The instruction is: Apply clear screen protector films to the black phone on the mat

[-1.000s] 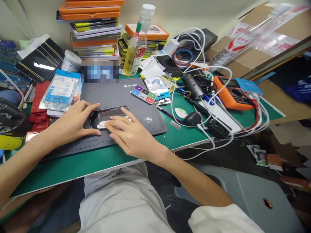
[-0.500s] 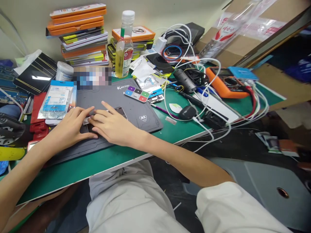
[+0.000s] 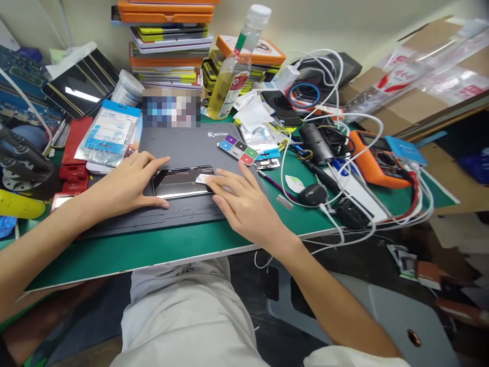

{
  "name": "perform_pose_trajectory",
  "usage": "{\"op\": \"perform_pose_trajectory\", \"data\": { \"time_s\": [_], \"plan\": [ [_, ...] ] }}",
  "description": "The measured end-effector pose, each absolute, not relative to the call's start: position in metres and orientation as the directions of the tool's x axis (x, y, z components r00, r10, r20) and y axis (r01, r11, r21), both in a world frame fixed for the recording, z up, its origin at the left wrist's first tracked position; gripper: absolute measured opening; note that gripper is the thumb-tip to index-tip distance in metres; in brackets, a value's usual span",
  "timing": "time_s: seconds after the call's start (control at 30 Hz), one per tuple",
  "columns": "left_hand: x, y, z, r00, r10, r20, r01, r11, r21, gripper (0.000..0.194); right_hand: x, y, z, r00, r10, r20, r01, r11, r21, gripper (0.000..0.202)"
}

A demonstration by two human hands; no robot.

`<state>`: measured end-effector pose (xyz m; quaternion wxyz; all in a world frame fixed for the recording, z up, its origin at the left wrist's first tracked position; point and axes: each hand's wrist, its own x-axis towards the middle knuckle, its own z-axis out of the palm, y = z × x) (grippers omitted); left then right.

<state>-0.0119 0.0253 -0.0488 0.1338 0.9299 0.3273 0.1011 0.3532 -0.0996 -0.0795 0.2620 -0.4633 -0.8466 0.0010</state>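
Hands at the dark glossy panel: left hand [image 3: 133, 186] spread wide, thumb and fingers bracketing its left end; right hand [image 3: 244, 204] with fingertips pressing a small white wipe [image 3: 204, 178] onto its surface, toward the right end! And the dark glossy panel [image 3: 178, 182], it's lying flat on the grey mat [image 3: 168, 145], over the green worktop [image 3: 126, 260]. Just beyond the right fingers sits the colourful-square card [image 3: 237, 149], on the mat's right side; behind the mat, the bottle of yellow liquid [image 3: 229, 81] stands near the stacked cases [image 3: 171, 56].
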Motion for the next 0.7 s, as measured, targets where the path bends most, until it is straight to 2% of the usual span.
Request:
{"op": "perform_pose_trajectory", "data": {
  "time_s": [0.2,0.4,0.6,0.7],
  "plan": [
    [-0.007,0.020,-0.047,0.766,0.636,0.095,0.589,-0.754,0.291,0.116,0.337,-0.119,-0.076,-0.488,0.756,0.436,0.728,0.628,-0.276,0.053],
    [-0.013,0.027,-0.054,0.780,0.610,0.138,0.550,-0.775,0.311,0.116,0.299,-0.093,-0.066,-0.606,0.690,0.396,0.632,0.719,-0.287,0.047],
    [-0.020,0.036,-0.057,0.800,0.577,0.166,0.512,-0.800,0.314,0.097,0.264,-0.054,-0.063,-0.712,0.599,0.366,0.564,0.799,-0.209,0.049],
    [-0.020,0.036,-0.055,0.801,0.578,0.157,0.518,-0.800,0.301,0.099,0.254,-0.039,-0.065,-0.711,0.611,0.348,0.592,0.787,-0.175,0.051]
  ]
}}
